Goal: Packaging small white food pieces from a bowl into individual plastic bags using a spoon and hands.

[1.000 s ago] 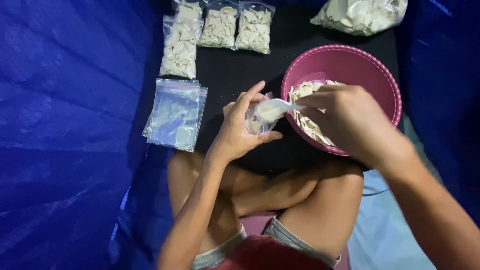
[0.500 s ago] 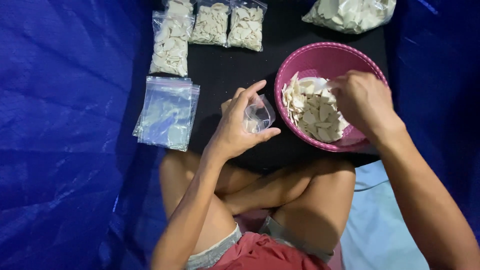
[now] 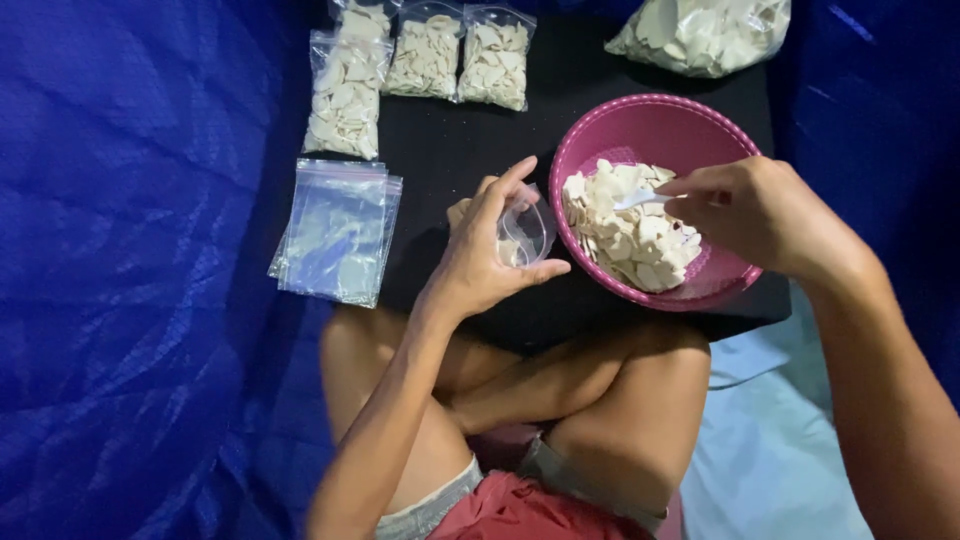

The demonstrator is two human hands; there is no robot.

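Note:
My left hand holds a small clear plastic bag open, just left of a pink bowl. The bowl holds a heap of pale flat chips. My right hand is over the bowl's right side and grips a small white spoon whose tip rests on the chips. Both hands are above a black board that lies across my crossed legs.
Three filled clear bags of chips lie at the board's far left. A stack of empty clear bags sits at its left edge. A large bag of chips lies at the far right. Blue tarp surrounds everything.
My right hand left the small bag, went into the bowl, and now holds the spoon on the chips. My left hand has kept the bag open in about the same place.

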